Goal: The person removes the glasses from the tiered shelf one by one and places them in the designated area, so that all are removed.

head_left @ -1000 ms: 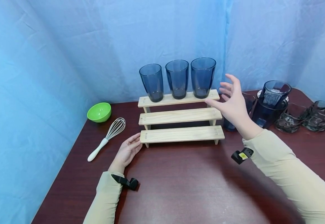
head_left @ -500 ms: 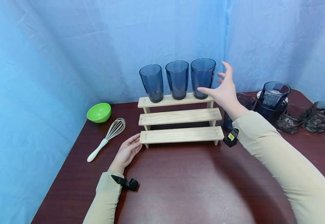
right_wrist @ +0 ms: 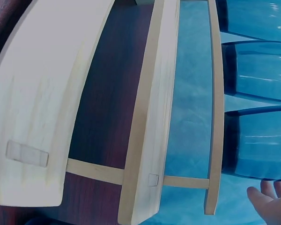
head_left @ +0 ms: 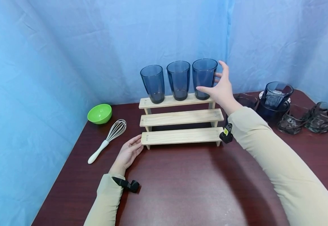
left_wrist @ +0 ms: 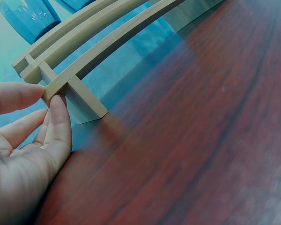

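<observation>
R hand [head_left: 220, 91]: thumb & fingers spread in a wide C about the R glass [head_left: 203, 73], thumb in front, other fingers by its right side; not clamped, & can't tell if fingertips touch. L hand [head_left: 128, 153]: thumb & fingers pinch L end of the lowest board of the wooden rack [head_left: 181, 118], nr a front leg.

R glass is tall, blue, upright on R end of rack's top step. Mid glass [head_left: 179, 80] & L glass [head_left: 154, 83], same type, stand upright in a row w/ it, small gaps btwn.

Black wrist cams [head_left: 125, 183] at both cuffs of the beige sleeves [head_left: 271, 153].

Whisk [head_left: 105, 143] lies L of L hand, white handle twd person; green bowl [head_left: 99, 116] just behind it, nr table's L edge. Past R wrist: dark blue glasses [head_left: 272, 110], overlapping, can't tell if nested, + one partly hidden. Further R, 2 clear glasses [head_left: 320, 122] w/ dark stuff on/in them.

All on reddish-brown table [head_left: 181, 182]; lt blue cloth [head_left: 110, 40] hangs behind & at L.
</observation>
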### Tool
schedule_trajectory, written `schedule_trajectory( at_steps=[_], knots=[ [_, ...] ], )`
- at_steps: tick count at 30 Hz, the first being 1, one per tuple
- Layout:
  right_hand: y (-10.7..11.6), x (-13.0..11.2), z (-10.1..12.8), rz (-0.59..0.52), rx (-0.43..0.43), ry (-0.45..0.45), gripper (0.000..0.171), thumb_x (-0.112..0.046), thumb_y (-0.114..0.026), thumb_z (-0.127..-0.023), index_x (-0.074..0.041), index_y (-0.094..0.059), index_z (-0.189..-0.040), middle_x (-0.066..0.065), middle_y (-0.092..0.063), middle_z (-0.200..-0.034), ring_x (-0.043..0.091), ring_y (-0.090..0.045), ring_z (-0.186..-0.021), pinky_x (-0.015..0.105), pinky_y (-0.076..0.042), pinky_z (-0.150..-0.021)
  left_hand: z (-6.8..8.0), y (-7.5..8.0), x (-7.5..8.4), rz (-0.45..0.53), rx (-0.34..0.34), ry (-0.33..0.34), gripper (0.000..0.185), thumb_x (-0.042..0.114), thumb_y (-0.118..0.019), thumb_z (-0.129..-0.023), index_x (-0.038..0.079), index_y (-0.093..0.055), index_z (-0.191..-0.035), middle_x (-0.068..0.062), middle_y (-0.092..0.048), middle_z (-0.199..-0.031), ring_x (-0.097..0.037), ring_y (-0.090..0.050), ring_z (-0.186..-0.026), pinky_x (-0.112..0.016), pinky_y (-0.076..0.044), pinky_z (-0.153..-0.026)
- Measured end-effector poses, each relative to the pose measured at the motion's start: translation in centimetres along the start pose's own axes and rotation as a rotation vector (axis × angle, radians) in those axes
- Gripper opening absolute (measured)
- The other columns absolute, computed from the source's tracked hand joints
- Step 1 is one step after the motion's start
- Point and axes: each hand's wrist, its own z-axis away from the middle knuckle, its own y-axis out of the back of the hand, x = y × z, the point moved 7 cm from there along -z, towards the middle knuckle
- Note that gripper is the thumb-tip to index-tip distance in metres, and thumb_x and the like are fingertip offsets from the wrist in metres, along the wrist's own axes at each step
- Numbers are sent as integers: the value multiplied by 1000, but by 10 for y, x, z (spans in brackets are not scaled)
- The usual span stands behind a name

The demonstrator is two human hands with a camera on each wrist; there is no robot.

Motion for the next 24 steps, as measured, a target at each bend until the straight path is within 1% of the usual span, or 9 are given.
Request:
schedule_trajectory(
  at_steps=[3, 7, 13, 18, 24],
  knots=[
    [0, 2, 0, -8, 6, 2, 105, -30, -77, -78, -38, -1, -149, 17, -27, -148, 34, -34, -134, 51, -37, -104, 1, 0, -1, 1, -3, -3, 54, -10, -39, -94, -7, -24, -146, -2, -51, -117, -2, -59, -94, -16, -48, -82],
    [1, 3, 0, -15, 19, 2, 102, -27, -77, -79, -38, -4, -149, 17, -29, -147, 34, -35, -133, 51, -37, -104, 1, -2, 0, 3, -16, -14, 54, -9, -41, -94, -8, -23, -146, 0, -53, -114, -2, -60, -94, -16, -48, -81],
    [-3, 2, -2, -1, 20, 9, 100, -28, -75, -80, -38, -4, -149, 17, -29, -146, 34, -35, -134, 51, -38, -104, 2, 0, 1, 8, -4, -15, 54, -10, -40, -94, -8, -23, -146, -1, -52, -115, -2, -60, -93, -16, -48, -81],
    [-6, -1, -4, 11, 26, 43, 99, -27, -75, -80, -35, -6, -149, 18, -31, -144, 36, -37, -132, 52, -38, -103, 2, 2, 2, -2, 4, -17, 55, -9, -41, -94, -8, -23, -146, -3, -50, -118, -1, -59, -94, -16, -48, -81],
    [-7, 0, -3, 21, 46, 75, 98, -26, -76, -79, -32, -8, -149, 20, -35, -141, 37, -40, -129, 52, -40, -100, 1, 3, -1, 7, 16, 3, 53, -11, -39, -94, -7, -26, -145, -3, -51, -117, -2, -59, -92, -16, -48, -81]
  ],
)
